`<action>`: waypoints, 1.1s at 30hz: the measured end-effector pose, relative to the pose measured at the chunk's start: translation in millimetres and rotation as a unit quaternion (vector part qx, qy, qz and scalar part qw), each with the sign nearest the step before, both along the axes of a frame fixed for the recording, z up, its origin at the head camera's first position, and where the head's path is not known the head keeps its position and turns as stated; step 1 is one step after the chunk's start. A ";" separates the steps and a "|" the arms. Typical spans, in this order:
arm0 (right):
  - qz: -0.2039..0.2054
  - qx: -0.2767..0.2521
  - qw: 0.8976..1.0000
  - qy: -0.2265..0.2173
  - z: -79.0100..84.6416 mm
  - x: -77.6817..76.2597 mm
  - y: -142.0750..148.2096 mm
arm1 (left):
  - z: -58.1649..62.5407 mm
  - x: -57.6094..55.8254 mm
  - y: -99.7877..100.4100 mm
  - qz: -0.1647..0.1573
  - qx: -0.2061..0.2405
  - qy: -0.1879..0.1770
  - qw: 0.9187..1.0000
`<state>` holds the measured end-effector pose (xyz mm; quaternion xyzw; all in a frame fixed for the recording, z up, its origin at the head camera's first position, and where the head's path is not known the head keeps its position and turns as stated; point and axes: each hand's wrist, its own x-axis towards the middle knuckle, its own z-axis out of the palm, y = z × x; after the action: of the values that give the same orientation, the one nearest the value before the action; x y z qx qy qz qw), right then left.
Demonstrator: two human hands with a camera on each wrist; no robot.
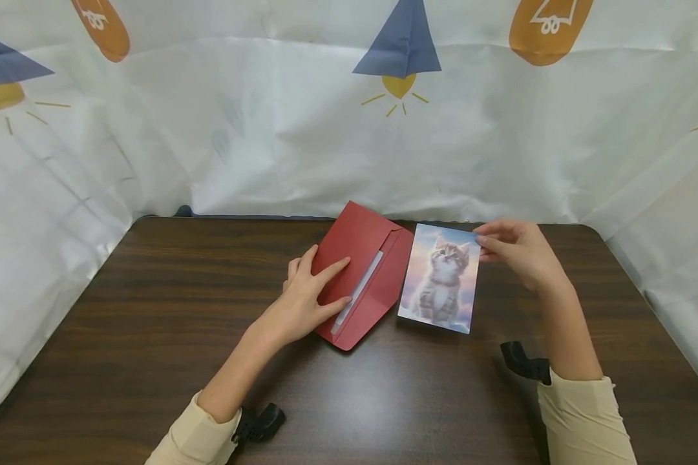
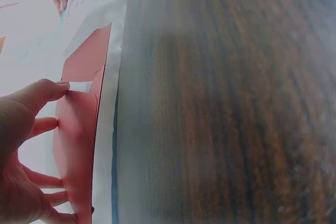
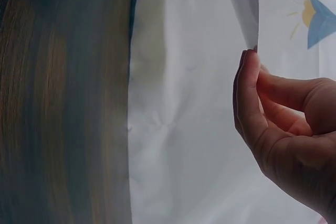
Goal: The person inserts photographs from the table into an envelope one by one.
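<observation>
A red envelope [image 1: 349, 236] with its flap spread open is tilted toward the head camera. A white insert [image 1: 357, 290] shows along the envelope's slot. My left hand [image 1: 305, 294] holds the envelope by its left side, with thumb and index finger spread over the front and the thumb tip at the slot. Just right of it, a card with a picture of a kitten [image 1: 440, 278] faces up. My right hand [image 1: 514, 248] pinches that card at its upper right corner between thumb and fingers. From the right wrist view, only the card's pale back shows above the fingertips.
Both hands are over a dark wood-grain table [image 1: 169, 310]. A white curtain [image 1: 302, 148] printed with lamps hangs behind the table and along its sides. Black wrist mounts [image 1: 262, 423] sit at both sleeve cuffs.
</observation>
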<state>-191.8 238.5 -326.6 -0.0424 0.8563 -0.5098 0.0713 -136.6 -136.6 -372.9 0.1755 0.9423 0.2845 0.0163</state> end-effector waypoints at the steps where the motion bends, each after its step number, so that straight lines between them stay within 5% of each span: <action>1: 0.001 -0.002 1.000 0.000 -0.1 0.2 -0.7 | -0.3 0.1 0.0 0.000 0.001 0.000 1.000; 33: 0.033 -0.047 0.998 -0.019 -7.9 -1.0 -27.3 | -2.6 1.5 4.7 0.000 0.007 0.006 1.000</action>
<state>-192.8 211.2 -334.5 -0.0639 0.8281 -0.5475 0.1021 -135.1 -131.9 -375.5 0.1769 0.9405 0.2900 0.0094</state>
